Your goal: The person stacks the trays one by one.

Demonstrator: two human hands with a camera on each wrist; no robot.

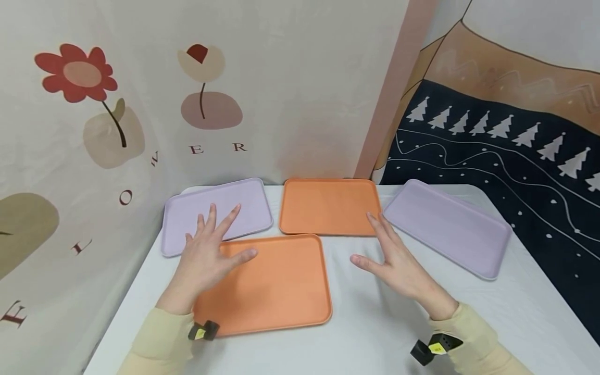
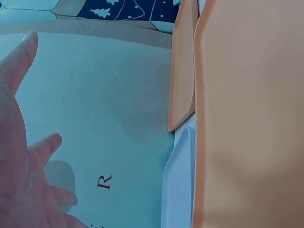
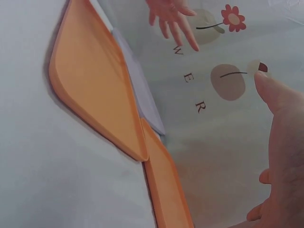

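Observation:
Four fingers and thumb spread, my left hand [image 1: 204, 262] hovers over the left end of the near orange tray [image 1: 276, 289]. Its fingertips overlap the left lilac tray [image 1: 248, 205] in the head view. My right hand [image 1: 397, 264] is held over the white table, its fingers extended and thumb apart, close to the right front corner of the far orange tray [image 1: 328, 205]. Off to its right a second lilac tray [image 1: 452, 229] lies at a slant. Neither hand holds anything. In the right wrist view the left hand [image 3: 170, 16] appears raised above the trays.
A white cloth covers the table [image 1: 356, 323]. Behind it hangs a pale curtain [image 1: 300, 67] printed with flowers and letters. On the right is a dark cloth [image 1: 506, 156] with white tree shapes. The near orange tray touches or slightly overlaps its neighbours' front edges.

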